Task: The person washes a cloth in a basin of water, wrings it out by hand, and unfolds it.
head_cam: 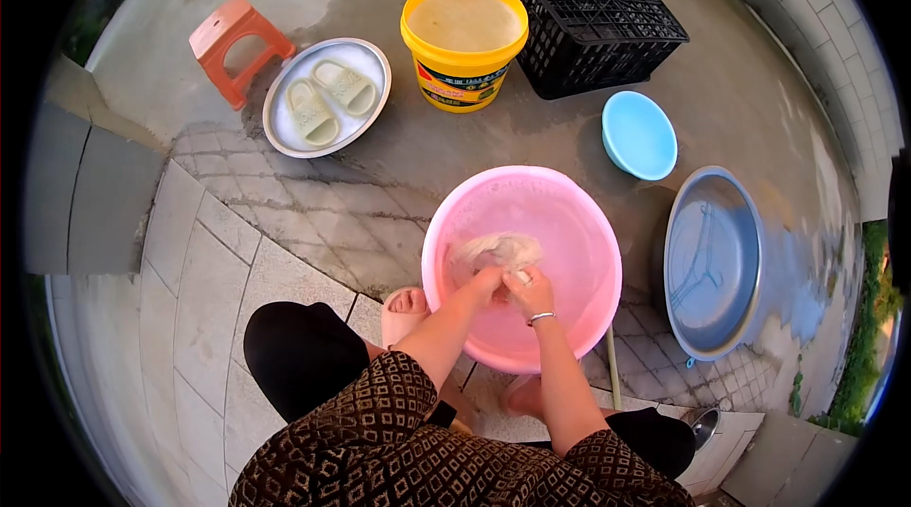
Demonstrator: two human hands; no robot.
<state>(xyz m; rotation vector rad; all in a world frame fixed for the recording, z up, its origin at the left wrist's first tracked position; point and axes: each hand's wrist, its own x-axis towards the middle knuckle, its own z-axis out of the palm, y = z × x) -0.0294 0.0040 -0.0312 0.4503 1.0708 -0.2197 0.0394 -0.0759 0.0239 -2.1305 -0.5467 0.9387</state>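
Observation:
Between my feet stands a round pink plastic basin [435, 251] with water in it. My left hand [488, 283] and my right hand [530, 291] meet over its middle, both gripping a wet, pale cloth [502, 248]. The cloth's bunched far part spreads into the basin beyond my fingers. A small white bit shows at my right fingers; whether it is cloth or soap, I cannot tell. A bracelet circles my right wrist. My left fingertips are partly hidden behind the cloth and my other hand.
Ahead are an orange plastic stool [231, 44], a metal basin [276, 140] with slippers [313, 115] in suds, a filled yellow bucket [455, 83] and a black plastic crate [598, 23]. To the right sit a light-blue basin [640, 137] and a large metal basin [712, 279] holding blue hangers [701, 258].

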